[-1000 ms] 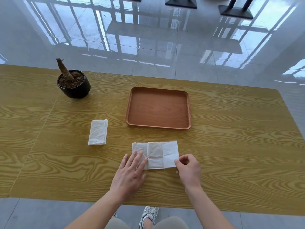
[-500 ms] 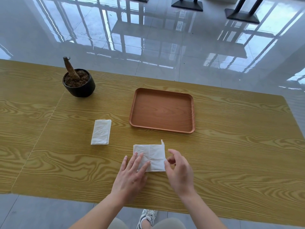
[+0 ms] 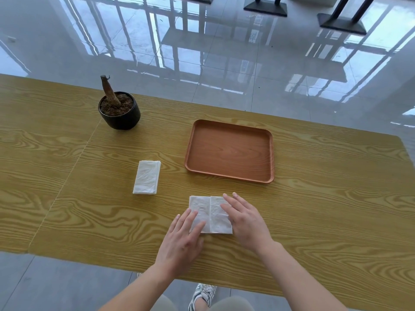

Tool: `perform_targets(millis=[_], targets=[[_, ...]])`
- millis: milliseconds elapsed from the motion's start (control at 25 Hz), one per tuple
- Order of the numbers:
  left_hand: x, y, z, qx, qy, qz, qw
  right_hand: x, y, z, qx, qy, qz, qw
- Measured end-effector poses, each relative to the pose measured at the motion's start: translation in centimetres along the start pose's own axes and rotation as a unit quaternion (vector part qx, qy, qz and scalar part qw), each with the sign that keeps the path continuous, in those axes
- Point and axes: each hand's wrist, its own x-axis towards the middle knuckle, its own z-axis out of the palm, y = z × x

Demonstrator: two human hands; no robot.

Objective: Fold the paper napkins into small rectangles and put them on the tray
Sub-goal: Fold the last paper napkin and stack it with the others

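Napkin in my view: the white folded paper napkin [image 3: 202,205] lies near the front edge of the yellow wood-grain bench [image 3: 325,221]. My left hand [image 3: 179,241] and right hand [image 3: 247,223] press it flat, fingers straight. The brown rectangular wooden tray [image 3: 229,153] sits just behind it.

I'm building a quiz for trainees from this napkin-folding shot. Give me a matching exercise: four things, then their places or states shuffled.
Things:
1. brown rectangular wooden tray
2. small folded white paper napkin
3. wider white paper napkin with a centre crease
4. round black pot with a brown stump

States:
A. pressed by left hand and right hand
B. farthest left of all
C. no napkin on it
D. untouched, left of the tray

Pairs: 1-C, 2-D, 3-A, 4-B
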Motion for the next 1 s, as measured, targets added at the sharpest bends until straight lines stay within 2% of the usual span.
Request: perform_targets(millis=[80,120,280,560,760,880,1000], targets=[[-0.1,0.2,-0.1,0.0,0.0,-0.005,1.0,0.5,0.7,-0.1,-0.045,-0.074,-0.017,0.996],[-0.1,0.3,-0.1,0.001,0.0,-0.005,1.0,0.4,0.7,-0.2,-0.056,-0.083,-0.01,0.995],[0.2,0.7,-0.4,-0.001,-0.001,-0.008,1.0,-1.9,-1.4,0.0,-0.095,-0.021,0.068,0.993],[-0.5,0.8,0.3,0.022,0.002,0.016,1.0,-5.1,-3.9,2.0,0.054,0.004,0.187,0.981],[-1.3,0.1,0.5,0.038,0.004,0.05,0.998,-5.7,-4.0,2.1,0.048,-0.054,0.149,0.986],[-1.2,0.0,0.2,0.046,0.007,0.051,0.998,-5.0,-2.8,1.2,0.065,0.005,0.134,0.989],[-1.0,0.1,0.0,0.04,0.009,0.037,0.998,-4.8,-2.3,0.8,0.017,-0.015,0.078,0.997]])
